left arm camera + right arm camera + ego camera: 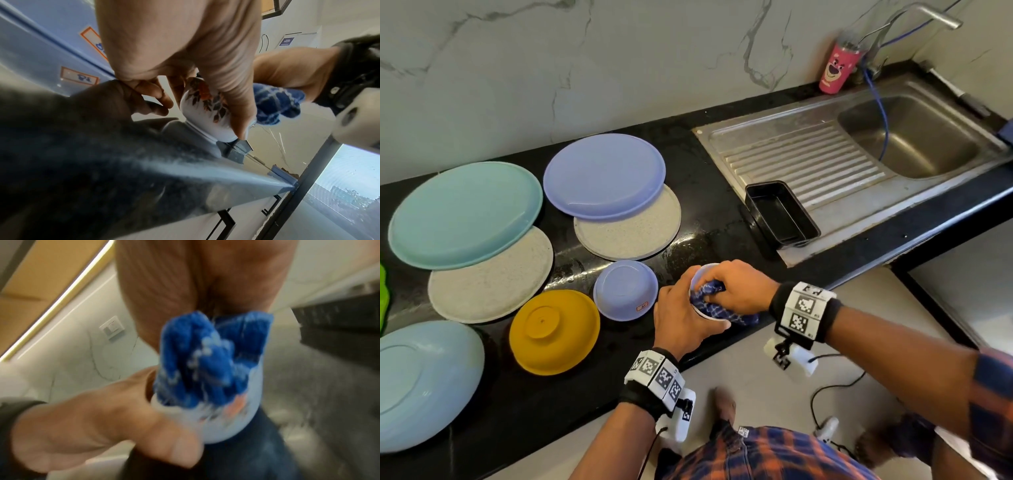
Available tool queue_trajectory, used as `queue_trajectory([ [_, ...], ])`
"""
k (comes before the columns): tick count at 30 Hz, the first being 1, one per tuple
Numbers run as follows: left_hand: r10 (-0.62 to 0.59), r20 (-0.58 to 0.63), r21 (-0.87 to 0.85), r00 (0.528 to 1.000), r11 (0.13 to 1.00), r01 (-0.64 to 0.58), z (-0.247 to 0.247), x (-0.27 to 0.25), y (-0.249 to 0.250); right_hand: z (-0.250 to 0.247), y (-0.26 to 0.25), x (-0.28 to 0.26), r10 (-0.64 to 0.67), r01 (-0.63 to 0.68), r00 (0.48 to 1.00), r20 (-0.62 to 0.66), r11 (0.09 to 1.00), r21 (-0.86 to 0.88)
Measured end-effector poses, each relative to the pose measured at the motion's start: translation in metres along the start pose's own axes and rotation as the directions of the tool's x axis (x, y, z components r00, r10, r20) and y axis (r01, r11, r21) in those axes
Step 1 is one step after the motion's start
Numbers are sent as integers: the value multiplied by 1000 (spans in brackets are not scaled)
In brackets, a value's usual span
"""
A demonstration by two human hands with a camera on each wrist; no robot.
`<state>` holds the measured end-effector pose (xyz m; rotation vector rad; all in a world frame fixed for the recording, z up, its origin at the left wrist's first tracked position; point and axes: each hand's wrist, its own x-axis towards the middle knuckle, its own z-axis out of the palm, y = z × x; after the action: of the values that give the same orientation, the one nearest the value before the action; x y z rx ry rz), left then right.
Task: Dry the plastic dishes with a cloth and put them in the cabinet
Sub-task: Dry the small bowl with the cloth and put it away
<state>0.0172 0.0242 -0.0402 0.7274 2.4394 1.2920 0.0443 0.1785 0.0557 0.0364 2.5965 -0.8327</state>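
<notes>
- The left hand (683, 320) curls round a small white cup (207, 113) printed with leaves, held just above the near edge of the black counter (709, 219), right of the upturned dishes.
- The right hand (736, 286) bunches a blue checked cloth (717, 301), fingers pinching it and stuffing it into the cup's mouth.
- I'd judge the cup light, stiff and smooth, likely slick while wet; round the wall is the safe hold.
- The cloth looks soft and nubbly; the purple bowl (626, 289) and yellow bowl (554, 332) to the left look like smooth plastic.
</notes>
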Motion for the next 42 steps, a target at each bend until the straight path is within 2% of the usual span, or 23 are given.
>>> queue_trajectory([
  [2, -1, 19, 71, 1000, 998, 0, 0, -2, 5, -19, -6, 1, -57, 101, 971, 233, 978, -184],
  [4, -53, 23, 144, 998, 988, 49, 3, -4, 9, -34, -12, 6, -63, 235, 914, 402, 888, -395],
  [6, -84, 12, 134, 996, 988, 82, 5, -3, 6, -40, -18, 11, -100, 328, 907, 408, 777, -538],
  [9, -76, -3, 65, 997, 995, 76, 3, 2, -1, -36, -16, 15, -285, 422, 906, 314, 678, -602],
  [12, -21, -3, 70, 1000, 997, 22, 0, 5, 2, -18, -3, 13, -315, 448, 894, 319, 584, -678],
  [13, 1, -6, 89, 1000, 996, 0, -1, 5, 6, -11, 1, 12, -311, 433, 900, 304, 582, -688],
  [17, 17, -10, 102, 1000, 995, -16, -1, 5, 11, 9, 6, 10, -256, 310, 950, 180, 689, -655],
  [21, -57, -3, 57, 998, 997, 57, 3, 5, 4, 11, -7, 10, -107, 124, 992, 63, 839, -530],
  [23, -68, -8, 62, 998, 996, 69, 4, 4, 4, 1, -13, 14, -13, 37, 998, 58, 899, -437],
  [25, -44, 8, 87, 999, 995, 43, 4, 5, 4, -12, -13, 20, 91, -48, 988, 126, 949, -311],
  [27, -38, 13, 82, 999, 996, 37, 3, 7, 4, -22, -4, 22, 178, -171, 976, 126, 983, -68],
  [29, -34, 5, 42, 999, 999, 34, 1, 8, 4, -28, 4, 19, 260, -260, 965, 25, 952, 159],
  [30, -24, 1, 36, 1000, 999, 24, 0, 8, 5, -29, 9, 18, 302, -284, 952, -56, 935, 210],
  [33, -11, -2, 35, 1000, 999, 11, 1, 7, 4, -22, 20, 17, 389, -362, 895, -218, 920, 153],
  [36, -61, 16, 60, 998, 996, 60, 3, 9, 2, -7, 15, 22, 381, -328, 877, -292, 920, 215],
  [39, -69, 32, 46, 997, 997, 67, 1, 10, 1, 9, 8, 27, 278, -204, 904, -324, 948, 243],
  [41, -44, 27, 3, 999, 999, 44, -1, 9, -1, 12, 12, 27, 191, -148, 954, -230, 970, 193],
  [42, -38, 28, -6, 999, 999, 38, -2, 8, -1, 9, 15, 26, 135, -114, 981, -140, 982, 149],
])
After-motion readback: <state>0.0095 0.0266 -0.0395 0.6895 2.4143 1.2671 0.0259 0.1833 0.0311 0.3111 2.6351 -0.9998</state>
